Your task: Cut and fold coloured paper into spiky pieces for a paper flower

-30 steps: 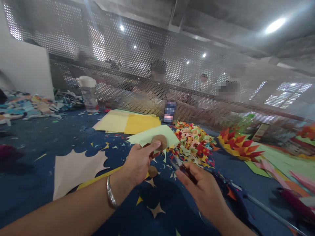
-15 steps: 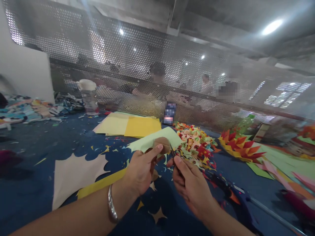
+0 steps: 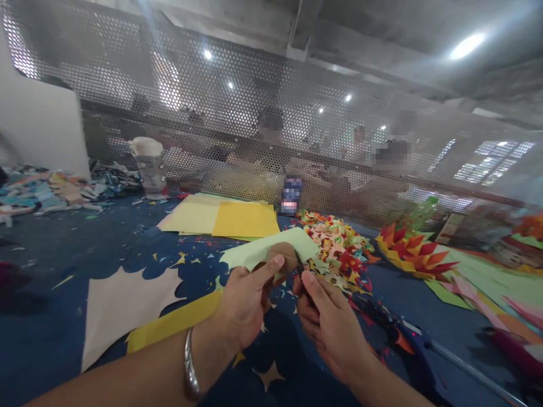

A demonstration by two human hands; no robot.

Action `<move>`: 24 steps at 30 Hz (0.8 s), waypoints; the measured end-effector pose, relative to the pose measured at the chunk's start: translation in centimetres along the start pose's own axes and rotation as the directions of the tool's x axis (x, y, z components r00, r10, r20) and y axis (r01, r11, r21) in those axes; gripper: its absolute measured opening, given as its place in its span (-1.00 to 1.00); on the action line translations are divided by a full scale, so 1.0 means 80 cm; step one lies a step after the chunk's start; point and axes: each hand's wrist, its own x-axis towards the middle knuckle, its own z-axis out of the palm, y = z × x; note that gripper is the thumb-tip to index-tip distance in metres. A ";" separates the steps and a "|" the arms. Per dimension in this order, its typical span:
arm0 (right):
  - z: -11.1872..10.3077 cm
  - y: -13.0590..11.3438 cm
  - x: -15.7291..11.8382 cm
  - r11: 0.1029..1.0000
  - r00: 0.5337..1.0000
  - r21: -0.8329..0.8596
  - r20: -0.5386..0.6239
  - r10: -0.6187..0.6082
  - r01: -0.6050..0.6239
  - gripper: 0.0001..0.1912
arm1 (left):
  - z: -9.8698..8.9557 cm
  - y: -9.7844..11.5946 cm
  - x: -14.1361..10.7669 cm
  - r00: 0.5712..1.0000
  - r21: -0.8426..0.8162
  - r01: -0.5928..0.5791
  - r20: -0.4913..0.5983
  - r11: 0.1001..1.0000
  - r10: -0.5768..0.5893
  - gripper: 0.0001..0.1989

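My left hand [image 3: 246,302], with a silver bangle at the wrist, pinches a round brown card disc [image 3: 287,255] against a sheet of pale green paper [image 3: 250,252]. The thumb lies on the disc. My right hand [image 3: 328,322] is closed round scissors [image 3: 300,263], their dark blades at the right edge of the disc and paper. The handles are mostly hidden in the fingers. Under my left forearm lies a yellow paper strip [image 3: 173,322]. Left of it is a scallop-edged pinkish sheet [image 3: 123,305]. A four-pointed paper scrap [image 3: 270,375] rests below the hands.
Stacked yellow paper [image 3: 244,219] lies behind the hands, near a propped phone [image 3: 292,195]. Colourful paper offcuts [image 3: 339,243] are heaped to the right, beside a red-and-yellow paper flower [image 3: 413,251]. A glue gun [image 3: 411,345] lies near my right forearm. A lidded cup [image 3: 149,167] stands back left.
The green paper and disc have shifted slightly right and down between my hands. The scissors have turned a little at the paper's edge. My view has moved slightly.
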 end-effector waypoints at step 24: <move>-0.002 0.005 0.007 0.999 0.999 0.044 -0.041 -0.010 0.012 -0.65 | 0.006 0.000 -0.004 1.000 -0.068 0.001 -0.024 0.998 -0.002 -0.92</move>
